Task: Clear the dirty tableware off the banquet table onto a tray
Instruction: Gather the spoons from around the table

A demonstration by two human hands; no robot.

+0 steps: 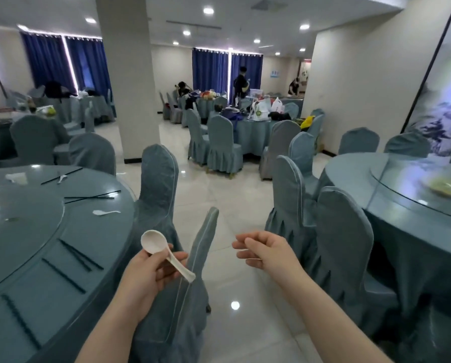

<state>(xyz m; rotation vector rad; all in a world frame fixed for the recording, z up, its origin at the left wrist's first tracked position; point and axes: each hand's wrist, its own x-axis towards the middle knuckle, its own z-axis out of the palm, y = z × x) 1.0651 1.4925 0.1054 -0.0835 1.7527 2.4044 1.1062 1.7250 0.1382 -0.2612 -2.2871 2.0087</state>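
My left hand [151,271] holds a white ceramic soup spoon [155,243] by its handle, bowl up, over a covered chair beside the banquet table [35,258] on the left. My right hand [266,250] hovers over the aisle with loosely curled fingers and nothing in it. On the table lie several pairs of black chopsticks [80,255], another white spoon [105,212], and a further spoon with chopsticks [62,176] farther back. No tray is in view.
Covered chairs [158,184] stand between the tables. A second round table [402,205] on the right carries a plate [447,188]. A tiled aisle [234,205] runs ahead past a pillar [130,74]. People and cluttered tables [255,113] are at the back.
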